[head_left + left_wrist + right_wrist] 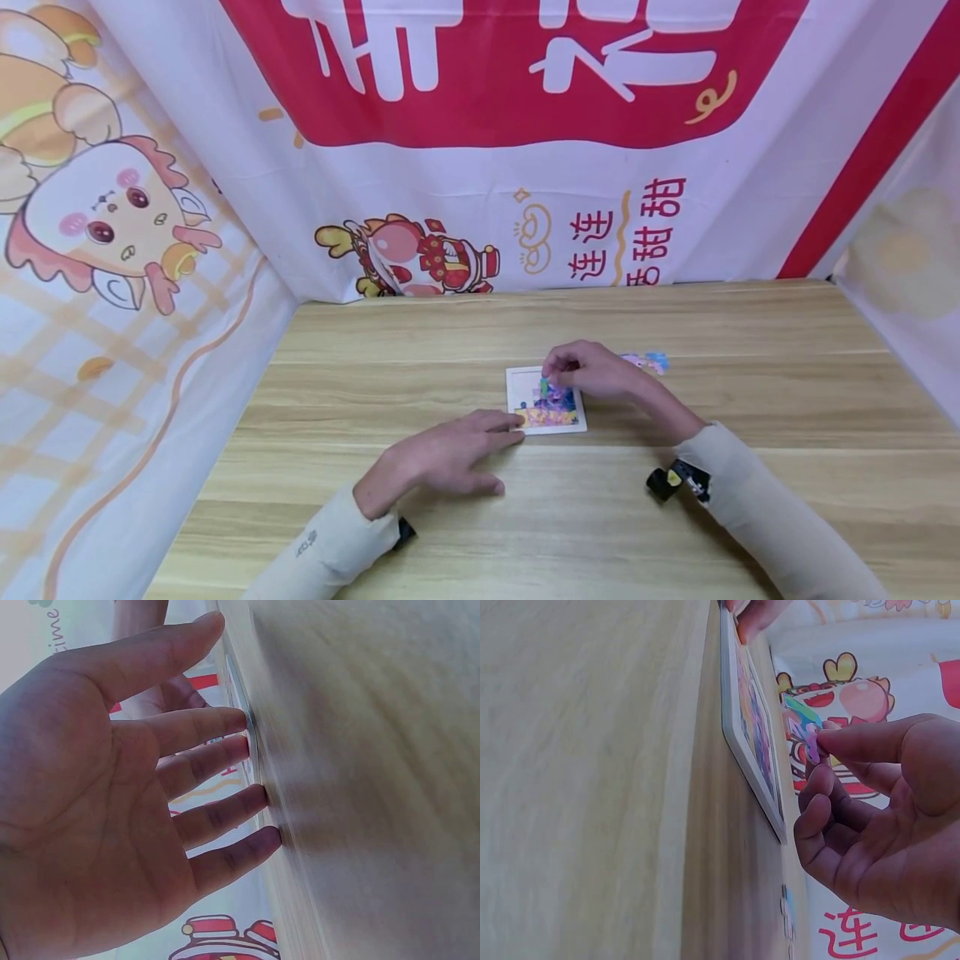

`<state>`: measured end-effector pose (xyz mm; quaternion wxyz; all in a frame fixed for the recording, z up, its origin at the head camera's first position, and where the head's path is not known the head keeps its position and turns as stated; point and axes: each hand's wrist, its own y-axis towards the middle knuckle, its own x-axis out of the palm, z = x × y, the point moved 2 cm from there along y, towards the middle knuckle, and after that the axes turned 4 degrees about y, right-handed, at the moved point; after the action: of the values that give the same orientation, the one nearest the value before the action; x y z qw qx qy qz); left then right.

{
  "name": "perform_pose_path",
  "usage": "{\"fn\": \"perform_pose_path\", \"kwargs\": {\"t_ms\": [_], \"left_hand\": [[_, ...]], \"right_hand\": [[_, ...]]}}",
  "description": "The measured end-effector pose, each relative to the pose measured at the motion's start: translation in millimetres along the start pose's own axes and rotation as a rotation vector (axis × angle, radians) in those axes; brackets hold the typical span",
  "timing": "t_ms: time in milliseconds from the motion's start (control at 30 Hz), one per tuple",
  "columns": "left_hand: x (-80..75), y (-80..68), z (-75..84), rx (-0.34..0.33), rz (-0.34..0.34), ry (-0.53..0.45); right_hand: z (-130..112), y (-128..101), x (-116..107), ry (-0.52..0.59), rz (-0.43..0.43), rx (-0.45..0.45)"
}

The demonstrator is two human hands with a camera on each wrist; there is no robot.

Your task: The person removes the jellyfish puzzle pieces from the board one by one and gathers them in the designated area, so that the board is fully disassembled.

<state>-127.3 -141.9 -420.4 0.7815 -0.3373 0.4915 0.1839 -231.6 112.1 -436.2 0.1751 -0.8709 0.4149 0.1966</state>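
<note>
The right hand (592, 368) pinches a puzzle piece (806, 724) above the frame (555, 431) toward twelve o'clock; the outstretched left hand (450, 450) touches its eight o'clock corner. Placement appears underway, next calling for careful alignment.

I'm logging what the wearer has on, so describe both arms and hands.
The left hand and right hand wear no gloves. Both the left sleeve and right sleeve are long and pale beige; the left bears a small dark print. A black device shows at the left wrist and another, with a yellow patch, at the right.
</note>
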Motion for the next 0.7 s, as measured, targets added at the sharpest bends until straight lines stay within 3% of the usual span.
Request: {"fn": "perform_pose_path", "kwargs": {"t_ms": [700], "left_hand": [[-0.2,-0.4,1.9,-0.001,-0.001,0.009]], "right_hand": [[20.6,-24.8,-31.8,0.005,0.032,0.006]]}}
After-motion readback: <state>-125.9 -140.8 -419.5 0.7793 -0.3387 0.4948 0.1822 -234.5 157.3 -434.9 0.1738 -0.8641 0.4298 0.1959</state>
